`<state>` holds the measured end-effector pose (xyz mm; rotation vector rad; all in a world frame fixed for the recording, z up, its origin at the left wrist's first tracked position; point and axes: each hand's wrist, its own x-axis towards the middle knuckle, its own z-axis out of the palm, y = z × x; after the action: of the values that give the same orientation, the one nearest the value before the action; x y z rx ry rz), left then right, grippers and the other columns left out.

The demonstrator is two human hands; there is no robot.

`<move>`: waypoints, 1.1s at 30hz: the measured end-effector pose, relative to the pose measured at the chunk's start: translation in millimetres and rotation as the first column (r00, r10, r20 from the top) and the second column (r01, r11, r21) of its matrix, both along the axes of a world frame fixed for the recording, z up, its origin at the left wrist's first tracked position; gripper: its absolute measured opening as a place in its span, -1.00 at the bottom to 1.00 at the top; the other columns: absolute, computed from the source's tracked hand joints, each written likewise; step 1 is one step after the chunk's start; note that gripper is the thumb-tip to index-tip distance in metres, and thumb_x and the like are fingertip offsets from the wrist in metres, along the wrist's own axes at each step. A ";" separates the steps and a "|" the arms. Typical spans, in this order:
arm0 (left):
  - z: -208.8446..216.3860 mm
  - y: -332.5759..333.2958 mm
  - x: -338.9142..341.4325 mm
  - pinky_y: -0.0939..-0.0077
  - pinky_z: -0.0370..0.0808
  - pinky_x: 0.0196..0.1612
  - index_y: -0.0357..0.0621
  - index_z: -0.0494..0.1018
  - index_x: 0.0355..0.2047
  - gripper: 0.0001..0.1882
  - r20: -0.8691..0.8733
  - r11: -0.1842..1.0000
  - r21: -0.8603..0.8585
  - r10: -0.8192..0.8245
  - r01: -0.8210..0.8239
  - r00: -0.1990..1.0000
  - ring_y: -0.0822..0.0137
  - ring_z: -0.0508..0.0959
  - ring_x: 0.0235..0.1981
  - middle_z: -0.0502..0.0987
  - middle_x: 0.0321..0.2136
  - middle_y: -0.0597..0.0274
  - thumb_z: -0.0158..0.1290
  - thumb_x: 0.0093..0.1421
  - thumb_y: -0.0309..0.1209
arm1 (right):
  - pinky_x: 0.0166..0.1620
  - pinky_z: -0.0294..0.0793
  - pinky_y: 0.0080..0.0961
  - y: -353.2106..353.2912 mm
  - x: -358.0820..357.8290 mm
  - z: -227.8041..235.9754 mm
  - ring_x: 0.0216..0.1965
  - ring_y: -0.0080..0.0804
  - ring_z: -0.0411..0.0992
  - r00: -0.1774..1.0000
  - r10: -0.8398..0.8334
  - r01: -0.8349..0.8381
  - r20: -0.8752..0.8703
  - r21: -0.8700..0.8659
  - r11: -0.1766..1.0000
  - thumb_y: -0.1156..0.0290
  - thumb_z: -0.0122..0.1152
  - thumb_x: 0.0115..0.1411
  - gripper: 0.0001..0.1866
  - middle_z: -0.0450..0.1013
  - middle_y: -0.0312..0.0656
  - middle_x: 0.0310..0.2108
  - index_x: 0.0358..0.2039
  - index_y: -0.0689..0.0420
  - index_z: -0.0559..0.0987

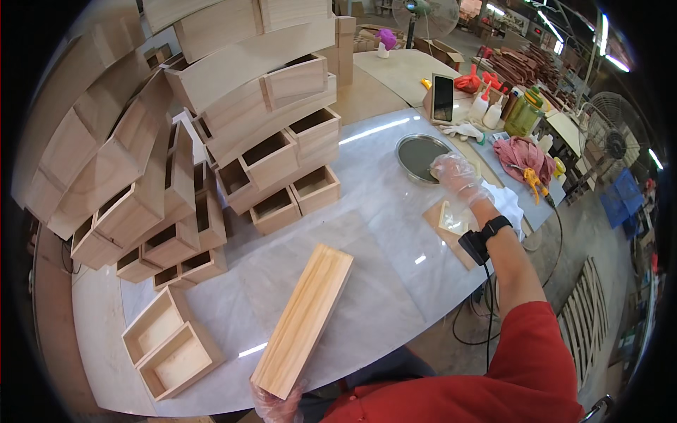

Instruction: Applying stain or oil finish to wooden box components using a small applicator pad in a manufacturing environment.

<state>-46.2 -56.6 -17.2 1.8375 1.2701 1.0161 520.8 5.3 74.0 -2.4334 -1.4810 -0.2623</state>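
Note:
A clear plastic glove covers my left hand (277, 403), which grips the near end of a long wooden piece (303, 321) at the table's front edge. Its broad, grained face is turned up; whether it is hollow underneath is hidden. My right hand (457, 176), also gloved, is at the right rim of a round metal tin (417, 156) with a dark grey-green surface inside. Those fingers are curled together, and what they pinch, if anything, is hidden. Beside that wrist a thin wooden board (451, 234) lies with a small clear item on it.
Tall stacks of pale wooden boxes (289, 151) fill the left and back left. A two-compartment box (173, 345) lies open side up at the front left. Right of the tin are a white cloth (504, 204), a pink rag (525, 161), a green bottle (523, 113) and a phone (443, 99).

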 end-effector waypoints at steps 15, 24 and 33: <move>3.1 -4.6 -3.5 0.42 0.31 0.06 -0.21 0.22 0.01 -0.26 0.335 0.973 -0.218 0.005 0.072 0.942 0.34 0.37 -0.02 0.34 -0.07 0.20 0.34 -0.18 -0.43 | -0.36 0.37 -0.64 -26.6 -85.9 8.7 -0.41 -0.62 0.41 -0.267 0.481 0.194 -0.835 0.442 0.876 0.38 0.13 0.13 -0.70 0.45 -0.39 -0.36 -0.10 0.13 0.49; 13.0 3.1 7.6 0.38 0.36 -0.10 -0.21 0.30 -0.08 -0.37 0.148 0.997 -0.043 -0.063 0.070 0.987 0.20 0.41 -0.19 0.33 -0.21 0.15 0.32 -0.16 -0.35 | -0.36 0.46 -0.34 -3.3 -212.4 18.1 -0.41 -0.24 0.45 0.660 0.741 -0.662 -0.125 0.368 0.652 0.34 0.08 0.15 -0.77 0.42 -0.11 -0.36 -0.19 0.08 0.54; 19.4 6.4 8.8 0.40 0.40 -0.17 -0.21 0.31 -0.10 -0.37 0.124 0.995 -0.076 -0.050 0.060 0.991 0.25 0.42 -0.23 0.34 -0.25 0.13 0.36 -0.17 -0.33 | -0.30 0.43 -0.26 -46.8 -307.3 11.2 -0.36 -0.12 0.42 0.455 0.861 -0.796 -0.225 0.330 0.507 0.25 -0.12 0.25 -0.75 0.40 -0.05 -0.39 -0.33 0.15 0.46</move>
<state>-37.4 -50.1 2.2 1.7144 1.1643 1.0170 213.5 -41.5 85.2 -1.2240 -2.1233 0.2630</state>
